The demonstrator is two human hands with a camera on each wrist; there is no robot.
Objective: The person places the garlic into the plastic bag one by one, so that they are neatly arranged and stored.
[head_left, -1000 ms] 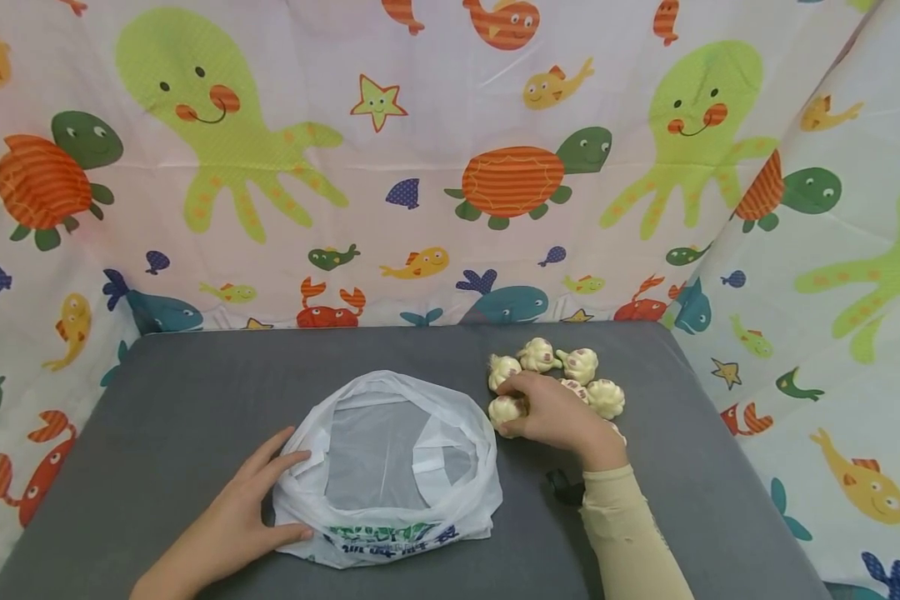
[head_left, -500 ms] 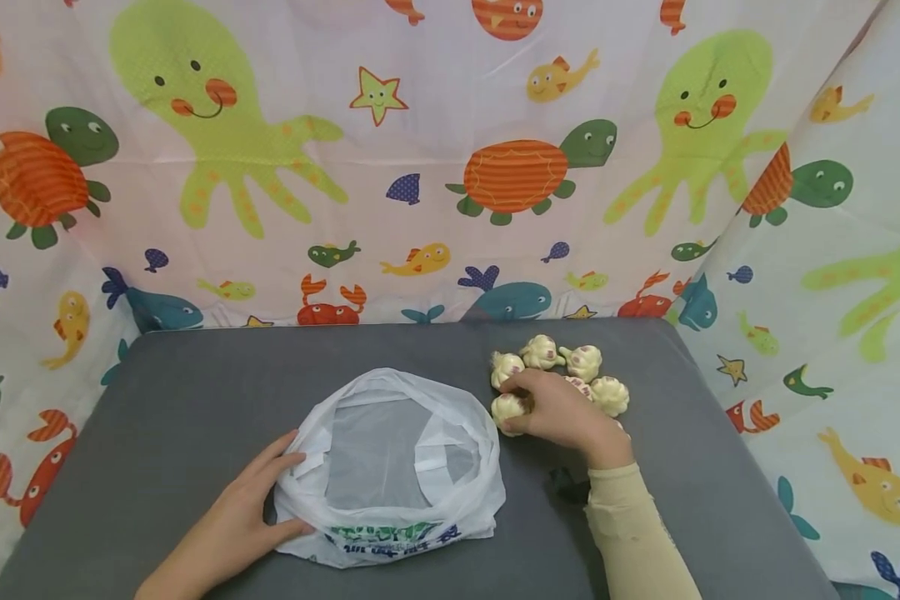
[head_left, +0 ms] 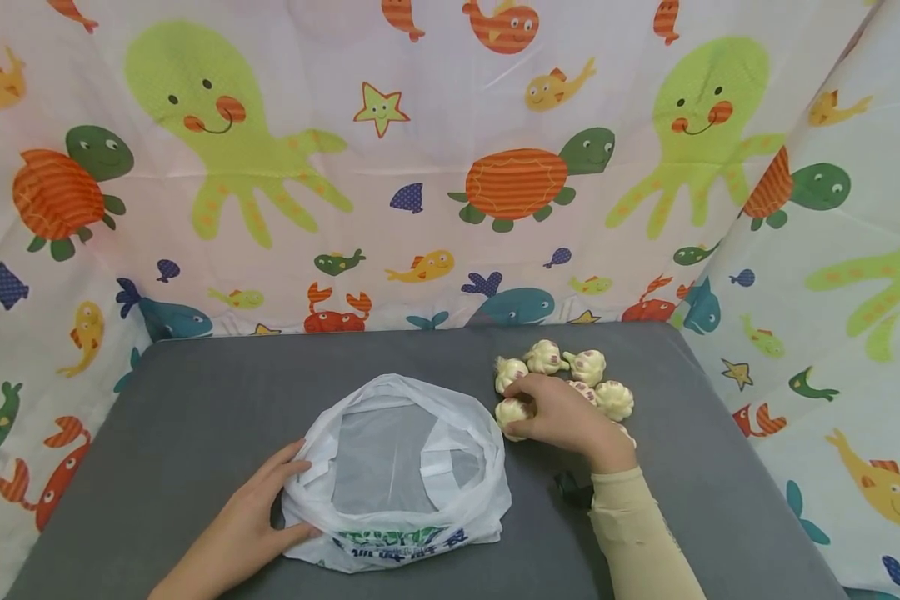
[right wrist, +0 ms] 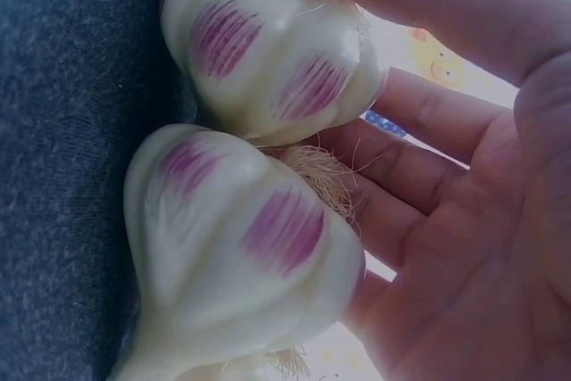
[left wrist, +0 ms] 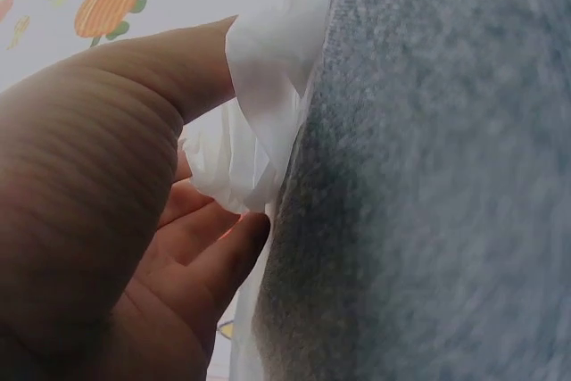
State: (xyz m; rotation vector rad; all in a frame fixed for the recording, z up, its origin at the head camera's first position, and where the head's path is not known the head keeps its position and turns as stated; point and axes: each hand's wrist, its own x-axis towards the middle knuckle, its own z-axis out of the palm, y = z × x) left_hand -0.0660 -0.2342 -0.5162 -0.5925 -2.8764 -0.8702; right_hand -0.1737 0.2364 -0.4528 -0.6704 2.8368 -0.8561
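A white plastic bag [head_left: 487,517] with green and dark blue print lies with its mouth spread wide on the grey table. My left hand [head_left: 243,521] holds its left side, thumb at the front and fingers farther back. Close up in the left wrist view, crumpled bag plastic [left wrist: 263,104] sits between the thumb and fingers. To the right of the bag, my right hand [head_left: 562,417] holds a garlic bulb [head_left: 508,412] between thumb and fingers, still on the table. The right wrist view shows this purple-streaked bulb [right wrist: 268,42] under the thumb, beside another garlic bulb [right wrist: 241,247].
Several more garlic bulbs [head_left: 546,357] cluster behind and beside the right hand, some partly hidden by it. A small dark object [head_left: 572,490] shows by the right wrist. A curtain [head_left: 435,167] printed with sea animals hangs along the back and sides of the grey table [head_left: 232,392].
The head view has shifted slightly. Both hands keep their places on the bag and the garlic bulb, with no other clear change.
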